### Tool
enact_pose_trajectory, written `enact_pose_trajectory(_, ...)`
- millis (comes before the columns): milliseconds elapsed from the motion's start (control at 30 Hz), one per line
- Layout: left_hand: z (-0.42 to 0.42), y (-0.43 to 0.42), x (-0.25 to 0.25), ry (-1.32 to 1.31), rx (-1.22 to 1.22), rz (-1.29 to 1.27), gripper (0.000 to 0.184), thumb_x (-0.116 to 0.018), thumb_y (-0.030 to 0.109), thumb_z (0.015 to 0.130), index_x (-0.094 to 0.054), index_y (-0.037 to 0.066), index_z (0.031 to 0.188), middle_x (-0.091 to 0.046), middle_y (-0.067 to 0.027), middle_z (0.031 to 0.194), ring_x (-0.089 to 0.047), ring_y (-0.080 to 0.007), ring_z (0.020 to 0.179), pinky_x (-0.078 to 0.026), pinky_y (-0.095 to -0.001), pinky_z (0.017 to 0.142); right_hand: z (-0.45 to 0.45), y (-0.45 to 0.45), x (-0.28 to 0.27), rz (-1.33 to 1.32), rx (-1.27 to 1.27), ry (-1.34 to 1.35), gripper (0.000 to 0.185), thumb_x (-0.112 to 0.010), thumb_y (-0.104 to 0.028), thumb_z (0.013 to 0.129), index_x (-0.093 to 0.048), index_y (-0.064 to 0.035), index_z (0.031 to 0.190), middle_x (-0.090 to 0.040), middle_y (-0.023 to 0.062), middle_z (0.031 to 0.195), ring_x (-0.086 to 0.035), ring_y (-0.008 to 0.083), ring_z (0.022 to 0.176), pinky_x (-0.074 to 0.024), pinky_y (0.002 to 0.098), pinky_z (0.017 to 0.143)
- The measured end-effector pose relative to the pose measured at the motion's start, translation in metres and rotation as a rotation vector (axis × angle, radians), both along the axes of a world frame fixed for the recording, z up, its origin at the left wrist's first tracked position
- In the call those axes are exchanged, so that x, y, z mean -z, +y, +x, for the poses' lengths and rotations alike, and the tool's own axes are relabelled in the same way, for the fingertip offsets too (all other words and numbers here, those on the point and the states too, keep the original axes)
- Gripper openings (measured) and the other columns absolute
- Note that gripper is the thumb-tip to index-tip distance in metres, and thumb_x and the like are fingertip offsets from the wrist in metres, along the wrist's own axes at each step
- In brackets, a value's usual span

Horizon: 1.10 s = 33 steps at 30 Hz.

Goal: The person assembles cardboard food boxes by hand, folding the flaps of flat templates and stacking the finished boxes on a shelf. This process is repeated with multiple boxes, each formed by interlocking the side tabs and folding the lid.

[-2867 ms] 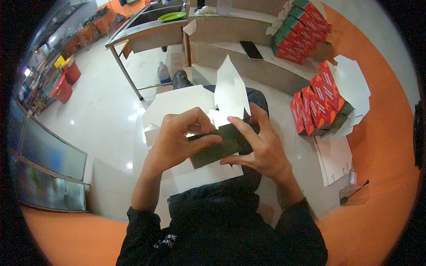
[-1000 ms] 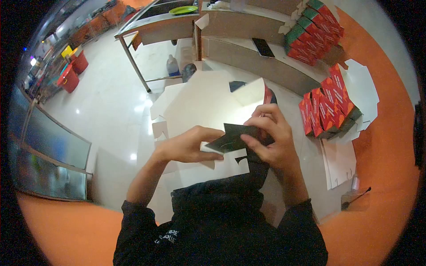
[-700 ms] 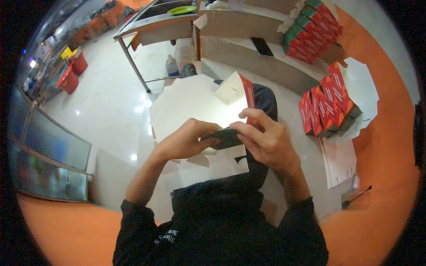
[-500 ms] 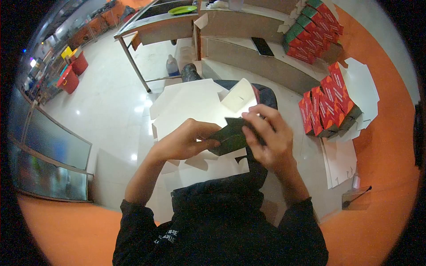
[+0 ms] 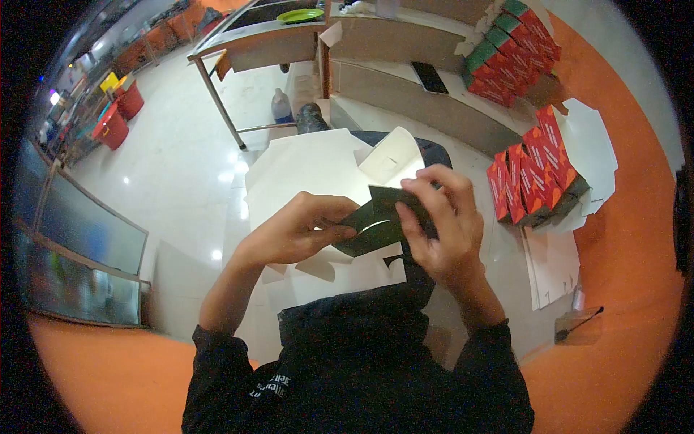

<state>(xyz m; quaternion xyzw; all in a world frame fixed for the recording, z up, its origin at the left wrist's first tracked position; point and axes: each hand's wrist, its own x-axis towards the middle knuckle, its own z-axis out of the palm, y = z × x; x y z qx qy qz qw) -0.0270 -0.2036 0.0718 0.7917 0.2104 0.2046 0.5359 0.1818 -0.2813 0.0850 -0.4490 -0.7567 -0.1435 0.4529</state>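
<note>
Between my two hands is a cardboard box point(image 5: 390, 160) with a dark green outer side and a white inside. My left hand point(image 5: 307, 228) pinches the left end of its dark green panel. My right hand point(image 5: 444, 217) grips the panel's right part, where a flap stands up beside a curved slit. The box's white flap rises beyond my fingers. Flat white cardboard point(image 5: 296, 170) lies across my lap under the box, with a dark curved cutout near its lower right corner.
Red and green boxes point(image 5: 531, 170) stand at the right beside white sheets point(image 5: 553, 264). More boxes point(image 5: 506, 54) are stacked on the step at the upper right, near a black phone point(image 5: 429, 77). A metal-legged sink table point(image 5: 260, 40) with a green plate point(image 5: 299, 15) is ahead.
The dark green panel has turned from a compact upright face to a tilted one with a raised flap. My right hand has moved up slightly, and the white flap has swung rightward and lower.
</note>
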Motion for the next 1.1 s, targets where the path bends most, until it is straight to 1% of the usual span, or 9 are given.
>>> enact_pose_trajectory(233,0.0,-0.001,-0.002,0.046,0.038,0.103,0.023,-0.06,0.001,0.083,-0.059,-0.004,0.106,-0.067,-0.0175,0.088,-0.066,-0.0241,0.083,-0.053,-0.0359,0.079,0.002,-0.006,-0.012,-0.253,-0.156,-0.21,0.033,-0.064,-0.003,0.07,-0.061,-0.0067,0.103,-0.054,0.01,0.105,-0.062,0.0245,0.083,-0.0526,0.0333,0.068)
enact_pose_trajectory(333,0.0,-0.001,-0.006,0.086,0.056,0.173,0.023,-0.06,0.0,0.083,-0.059,-0.004,0.105,-0.067,-0.0175,0.089,-0.066,-0.0243,0.084,-0.053,-0.0348,0.077,0.008,0.001,-0.007,-0.381,-0.166,-0.288,0.037,-0.066,-0.007,0.071,-0.06,-0.0088,0.108,-0.052,0.0114,0.111,-0.061,0.0265,0.09,-0.0513,0.0357,0.075)
enact_pose_trajectory(400,-0.001,0.002,-0.003,0.096,0.069,0.239,0.022,-0.059,-0.001,0.084,-0.058,-0.004,0.105,-0.067,-0.016,0.09,-0.066,-0.0228,0.085,-0.054,-0.0337,0.076,0.006,0.003,-0.009,-0.279,-0.099,-0.272,0.039,-0.067,-0.009,0.072,-0.06,-0.0095,0.111,-0.05,0.0129,0.116,-0.058,0.0283,0.095,-0.0491,0.0377,0.078)
enact_pose_trajectory(467,0.0,0.005,0.002,-0.091,-0.102,-0.059,0.021,-0.058,-0.001,0.084,-0.057,-0.005,0.105,-0.066,-0.0147,0.093,-0.065,-0.0205,0.087,-0.054,-0.0323,0.076,0.0,0.001,-0.013,-0.17,0.02,-0.217,0.041,-0.069,-0.015,0.074,-0.059,-0.0111,0.114,-0.045,0.0153,0.124,-0.053,0.0318,0.099,-0.0455,0.0425,0.081)
enact_pose_trajectory(500,0.0,0.007,0.004,-0.185,-0.186,-0.207,0.021,-0.058,-0.001,0.085,-0.056,-0.005,0.105,-0.065,-0.014,0.095,-0.064,-0.0194,0.088,-0.054,-0.0316,0.076,-0.001,0.001,-0.007,0.059,0.127,-0.228,0.039,-0.07,-0.016,0.074,-0.059,-0.0107,0.112,-0.048,0.0158,0.121,-0.053,0.0321,0.095,-0.0442,0.0447,0.08)
enact_pose_trajectory(567,0.004,0.011,0.003,-0.346,-0.333,-0.147,0.025,-0.058,0.0,0.085,-0.052,-0.004,0.109,-0.062,-0.0133,0.101,-0.063,-0.0177,0.09,-0.054,-0.0308,0.08,-0.005,-0.001,0.008,0.211,-0.011,-0.071,0.036,-0.07,-0.017,0.075,-0.06,-0.0095,0.109,-0.051,0.0157,0.118,-0.052,0.0325,0.097,-0.0439,0.0461,0.082)
enact_pose_trajectory(700,0.023,0.005,-0.002,-0.712,-0.434,-0.397,0.033,-0.055,0.002,0.087,-0.046,-0.002,0.118,-0.059,-0.0129,0.107,-0.062,-0.0195,0.093,-0.055,-0.033,0.08,-0.035,0.001,0.032,0.082,-0.185,-0.026,0.04,-0.077,-0.018,0.07,-0.061,-0.007,0.105,-0.055,0.0151,0.113,-0.053,0.0307,0.101,-0.0433,0.0478,0.088)
enact_pose_trajectory(867,0.027,-0.004,-0.003,-0.863,-0.406,-0.548,0.034,-0.047,0.01,0.094,-0.041,0.001,0.126,-0.058,-0.0128,0.111,-0.062,-0.0207,0.096,-0.055,-0.0355,0.077,-0.028,0.018,0.038,0.205,-0.055,-0.071,0.034,-0.073,-0.016,0.071,-0.064,-0.0085,0.103,-0.057,0.0108,0.116,-0.053,0.0265,0.102,-0.041,0.0466,0.091)
enact_pose_trajectory(1100,0.026,-0.003,0.001,-0.79,-0.434,-0.32,0.034,-0.046,0.012,0.094,-0.043,0.001,0.126,-0.058,-0.0134,0.114,-0.061,-0.0221,0.1,-0.052,-0.0364,0.085,-0.01,0.017,0.019,0.085,-0.108,-0.133,0.035,-0.073,-0.018,0.069,-0.065,-0.0077,0.102,-0.054,0.011,0.121,-0.05,0.0284,0.108,-0.0384,0.0477,0.092)
